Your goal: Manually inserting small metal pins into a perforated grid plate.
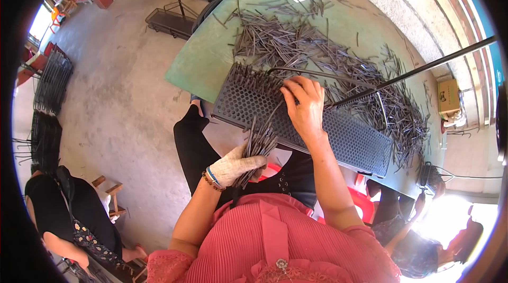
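My left hand (233, 166), in a pale work glove, is closed around a bundle of thin dark strips (260, 143) that fan upward. My bare right hand (306, 104) reaches over a long black panel full of round holes (349, 137). Its fingers are bent and pinched beside a group of short dark pieces (253, 79) standing up in the holes at the panel's left end. What sits between those fingertips is too small to make out. The panel lies along the near edge of a green table (193, 66).
A wide heap of loose dark strips (301, 39) covers much of the table behind the panel. A black bar (423, 67) slants across the right side. Black wire racks (52, 82) stand at left. Other people (79, 219) sit at lower left and lower right.
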Demonstrator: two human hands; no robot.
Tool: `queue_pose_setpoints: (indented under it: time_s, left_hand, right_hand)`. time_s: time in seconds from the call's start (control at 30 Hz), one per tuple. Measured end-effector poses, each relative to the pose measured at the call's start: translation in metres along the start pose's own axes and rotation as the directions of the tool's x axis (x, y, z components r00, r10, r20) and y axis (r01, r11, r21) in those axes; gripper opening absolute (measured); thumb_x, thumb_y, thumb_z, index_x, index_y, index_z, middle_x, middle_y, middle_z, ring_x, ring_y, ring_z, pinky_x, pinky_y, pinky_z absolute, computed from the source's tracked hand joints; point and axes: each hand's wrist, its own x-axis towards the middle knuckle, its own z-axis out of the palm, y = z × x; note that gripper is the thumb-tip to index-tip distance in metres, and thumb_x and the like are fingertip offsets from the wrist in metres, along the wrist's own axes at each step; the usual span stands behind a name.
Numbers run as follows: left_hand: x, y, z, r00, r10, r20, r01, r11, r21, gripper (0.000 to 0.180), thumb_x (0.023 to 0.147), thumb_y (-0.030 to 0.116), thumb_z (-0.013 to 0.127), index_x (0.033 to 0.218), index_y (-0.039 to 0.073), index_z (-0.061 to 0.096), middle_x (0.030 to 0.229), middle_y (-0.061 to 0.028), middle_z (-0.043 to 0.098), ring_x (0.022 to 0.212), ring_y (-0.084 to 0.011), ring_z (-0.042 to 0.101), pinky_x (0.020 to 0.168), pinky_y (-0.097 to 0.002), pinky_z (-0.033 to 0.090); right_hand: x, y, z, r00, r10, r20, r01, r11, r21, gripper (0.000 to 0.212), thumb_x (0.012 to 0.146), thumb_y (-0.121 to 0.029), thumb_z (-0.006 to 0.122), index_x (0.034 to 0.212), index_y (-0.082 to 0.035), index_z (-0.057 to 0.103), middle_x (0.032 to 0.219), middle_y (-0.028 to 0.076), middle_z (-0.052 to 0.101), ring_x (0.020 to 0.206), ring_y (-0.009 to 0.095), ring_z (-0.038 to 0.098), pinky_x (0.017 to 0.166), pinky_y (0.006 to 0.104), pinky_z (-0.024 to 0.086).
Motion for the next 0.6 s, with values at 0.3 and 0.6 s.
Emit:
queue_pose_setpoints:
  time_s: [0.3, 0.6]
  left_hand:
    - [-0.035, 0.008, -0.042, 0.992, 0.096, -0.078, -0.102, 0.992, -0.075, 0.044, 0.080, 0.022, 0.076, 0.111, 0.000, 0.055, 0.078, -0.0067, 0.060, 0.060, -0.0160, 0.059, 0.053, -0.0292, 0.051]
    - [-0.024, 0.028, -0.025, 0.984, 0.141, -0.112, -0.153, 0.982, -0.114, 0.036, 0.082, 0.025, 0.073, 0.105, 0.000, 0.060, 0.083, -0.0056, 0.065, 0.065, -0.0135, 0.062, 0.057, -0.0285, 0.054]
  right_hand:
    - [-0.039, -0.021, -0.025, 0.872, -0.263, 0.413, 0.105, 0.925, 0.366, 0.039, 0.076, -0.007, 0.074, 0.113, -0.003, 0.065, 0.113, 0.014, 0.061, 0.095, 0.032, 0.061, 0.084, 0.0393, 0.051]
    - [-0.033, -0.023, -0.023, 0.925, -0.362, 0.115, 0.304, 0.887, 0.348, 0.029, 0.072, 0.000, 0.074, 0.101, -0.002, 0.069, 0.103, 0.013, 0.068, 0.090, 0.030, 0.067, 0.078, 0.0375, 0.055]
